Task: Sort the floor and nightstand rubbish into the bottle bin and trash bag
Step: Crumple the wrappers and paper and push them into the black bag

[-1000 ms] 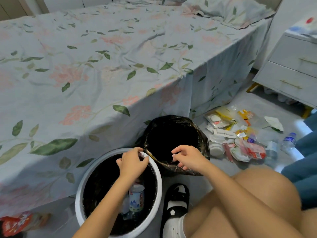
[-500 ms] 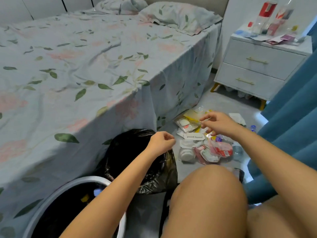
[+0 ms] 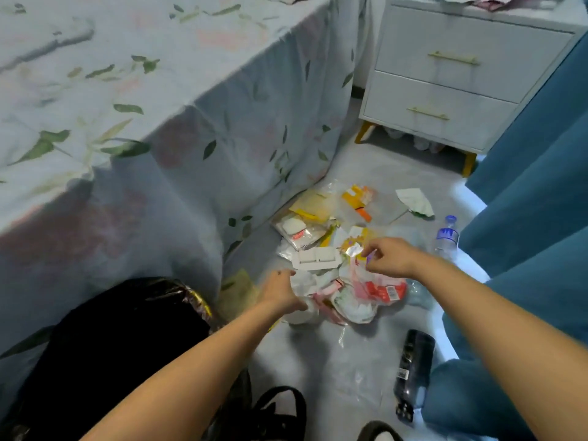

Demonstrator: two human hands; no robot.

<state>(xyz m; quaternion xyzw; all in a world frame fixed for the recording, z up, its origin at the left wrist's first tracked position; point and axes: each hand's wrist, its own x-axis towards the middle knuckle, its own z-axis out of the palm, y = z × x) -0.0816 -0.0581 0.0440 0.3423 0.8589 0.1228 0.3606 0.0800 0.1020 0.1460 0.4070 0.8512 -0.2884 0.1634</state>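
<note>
Carefully now: your left hand point(image 3: 281, 292) grips crumpled white wrappers point(image 3: 305, 283) and your right hand point(image 3: 386, 257) pinches a small scrap above the floor pile point(image 3: 343, 249), so loose pieces may drop short of the trash bag point(image 3: 127, 338) beside you.

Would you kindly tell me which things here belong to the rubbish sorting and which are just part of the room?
Part of the job:
- wrapper pile
- clear water bottle
- dark bottle
- black trash bag
- left hand and right hand, both at the pile

Just there:
- bed
- nightstand
- blue curtain
</note>
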